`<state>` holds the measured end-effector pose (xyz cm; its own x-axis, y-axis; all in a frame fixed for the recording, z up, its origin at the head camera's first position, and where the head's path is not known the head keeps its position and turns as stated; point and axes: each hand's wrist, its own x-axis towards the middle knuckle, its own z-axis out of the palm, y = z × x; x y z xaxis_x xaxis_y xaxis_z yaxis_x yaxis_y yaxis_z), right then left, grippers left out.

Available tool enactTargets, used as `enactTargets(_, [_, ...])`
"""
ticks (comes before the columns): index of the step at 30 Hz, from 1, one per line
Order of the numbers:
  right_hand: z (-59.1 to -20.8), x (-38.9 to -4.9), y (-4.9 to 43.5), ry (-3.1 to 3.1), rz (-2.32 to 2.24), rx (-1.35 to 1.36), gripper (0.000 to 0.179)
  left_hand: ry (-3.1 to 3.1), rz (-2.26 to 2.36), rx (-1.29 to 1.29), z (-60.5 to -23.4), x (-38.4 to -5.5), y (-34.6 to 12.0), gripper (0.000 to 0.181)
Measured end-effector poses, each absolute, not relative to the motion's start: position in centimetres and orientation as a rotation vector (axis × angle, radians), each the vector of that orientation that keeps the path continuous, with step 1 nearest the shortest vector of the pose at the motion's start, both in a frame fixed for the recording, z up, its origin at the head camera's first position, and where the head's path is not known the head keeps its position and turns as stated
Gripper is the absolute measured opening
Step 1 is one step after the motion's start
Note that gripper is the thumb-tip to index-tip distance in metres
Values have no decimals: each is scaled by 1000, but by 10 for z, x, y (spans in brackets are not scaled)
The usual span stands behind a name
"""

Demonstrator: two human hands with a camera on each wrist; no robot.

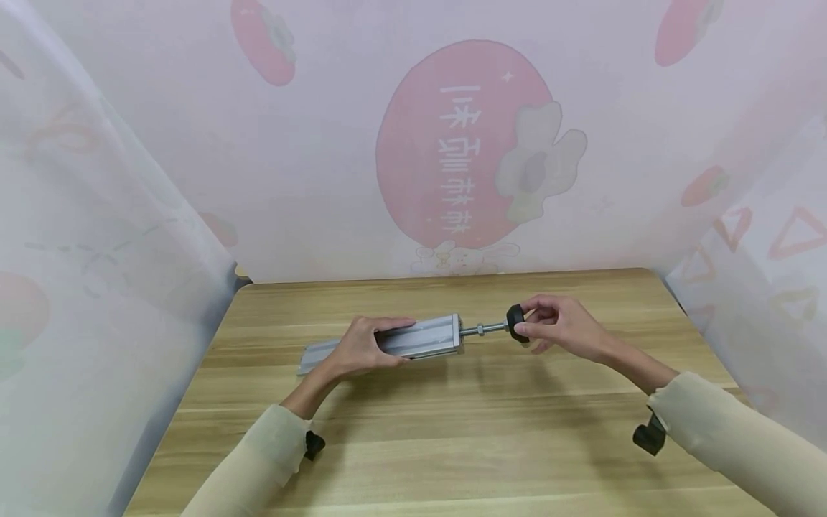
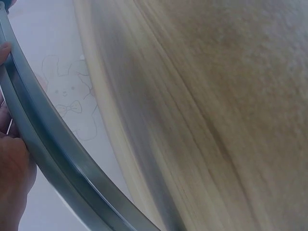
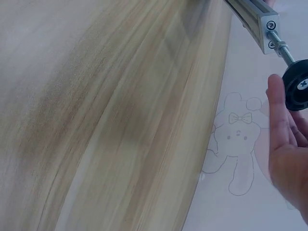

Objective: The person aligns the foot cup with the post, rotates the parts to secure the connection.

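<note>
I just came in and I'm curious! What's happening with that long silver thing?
A person is holding it with both hands. The left grip is around the silver metal bar, and the right grip pinches the black round piece at the other end. A thin threaded rod joins the two. The black piece is held up above the wooden table. I can't tell whether it's being turned.

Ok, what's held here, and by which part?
The left hand grips the metal bar near its middle; the right hand holds the rim of the black disc on the threaded rod.
</note>
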<state>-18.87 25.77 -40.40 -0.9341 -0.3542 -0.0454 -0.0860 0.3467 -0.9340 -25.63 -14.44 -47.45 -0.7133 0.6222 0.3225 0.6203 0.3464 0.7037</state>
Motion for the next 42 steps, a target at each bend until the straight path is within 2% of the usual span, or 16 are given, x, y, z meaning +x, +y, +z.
enactTargets(5, [-402, -189, 259, 2391, -1532, -375, 43, 2578, 1338, 1189, -474, -256, -144, 64])
enactTargets(12, [-404, -189, 257, 2503, -1490, -446, 48, 2572, 1360, 1202, -475, -256, -145, 65])
enactTargets(16, [-408, -189, 256, 2573, -1501, -645, 61, 2578, 1356, 1206, -477, -257, -146, 65])
enactTargets(21, [-411, -188, 254, 2611, -1477, -926, 86, 2576, 1362, 1209, -477, -257, -147, 64])
enactTargets(24, [-413, -188, 254, 2637, -1437, -1073, 93, 2579, 1361, 1204, -476, -256, -148, 64])
enactTargets(32, [-416, -187, 257, 2652, -1433, -1280, 87, 2581, 1370, 1199, -478, -256, -148, 63])
enactTargets(42, [-414, -191, 259, 2681, -1452, -1210, 77, 2598, 1347, 1173, -474, -254, -148, 64])
